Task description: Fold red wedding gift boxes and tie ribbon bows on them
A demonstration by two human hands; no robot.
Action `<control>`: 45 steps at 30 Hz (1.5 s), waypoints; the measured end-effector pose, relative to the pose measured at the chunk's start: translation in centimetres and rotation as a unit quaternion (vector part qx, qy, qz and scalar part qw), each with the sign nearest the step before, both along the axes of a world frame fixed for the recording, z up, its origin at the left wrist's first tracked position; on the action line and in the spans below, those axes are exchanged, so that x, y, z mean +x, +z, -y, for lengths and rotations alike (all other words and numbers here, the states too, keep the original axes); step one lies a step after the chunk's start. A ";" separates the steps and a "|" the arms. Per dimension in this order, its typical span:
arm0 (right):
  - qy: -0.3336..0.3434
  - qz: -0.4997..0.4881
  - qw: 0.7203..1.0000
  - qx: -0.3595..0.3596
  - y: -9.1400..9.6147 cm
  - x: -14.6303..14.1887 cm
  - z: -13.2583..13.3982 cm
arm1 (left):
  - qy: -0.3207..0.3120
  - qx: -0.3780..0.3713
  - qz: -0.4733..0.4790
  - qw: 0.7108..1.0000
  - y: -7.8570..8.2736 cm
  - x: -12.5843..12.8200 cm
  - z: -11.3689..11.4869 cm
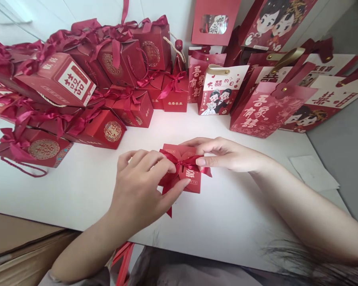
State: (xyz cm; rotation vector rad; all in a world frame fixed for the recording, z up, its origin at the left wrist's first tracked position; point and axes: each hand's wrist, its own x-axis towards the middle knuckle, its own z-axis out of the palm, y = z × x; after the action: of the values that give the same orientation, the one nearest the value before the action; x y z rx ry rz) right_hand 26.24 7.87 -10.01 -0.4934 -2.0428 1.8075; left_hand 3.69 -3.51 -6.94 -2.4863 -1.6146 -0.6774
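A small red gift box point(193, 186) with pale printed characters stands on the white table in front of me. Across its top a red satin ribbon point(183, 162) is gathered in a bow, one tail hanging past the near left side. My left hand point(144, 178) curls over the box's left side, fingertips on the ribbon and thumb along the near top edge. From the right, my right hand point(223, 155) pinches the bow's right loop between thumb and index finger, its other fingers behind the box. The fingertips partly cover the knot and the lid.
Red ribboned gift boxes point(107, 63) are heaped at the back left. Paper gift bags point(262, 107) stand at the back right. A white paper sheet point(313, 171) lies near the right edge. Below the table's front left edge is an open cardboard box point(20, 238).
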 end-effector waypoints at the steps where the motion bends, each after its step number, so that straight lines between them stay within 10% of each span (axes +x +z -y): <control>1: 0.000 0.001 1.000 -0.001 0.0 0.0 0.0 | 0.004 -0.014 -0.015 1.000 0.1 0.1 0.3; 23: -0.024 0.031 0.999 0.011 -0.6 0.2 -0.5 | -0.027 -0.035 0.109 0.993 -1.0 -1.0 -0.2; 45: -0.059 0.020 0.998 0.001 -0.6 -0.6 -0.1 | -0.185 0.023 -0.142 0.972 0.8 -2.3 -0.7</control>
State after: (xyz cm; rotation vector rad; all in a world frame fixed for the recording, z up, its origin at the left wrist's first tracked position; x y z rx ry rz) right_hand 25.67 7.98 -10.65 -0.6421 -1.9966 1.7402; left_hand 1.38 -2.83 -6.18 -2.7234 -1.0401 -0.3598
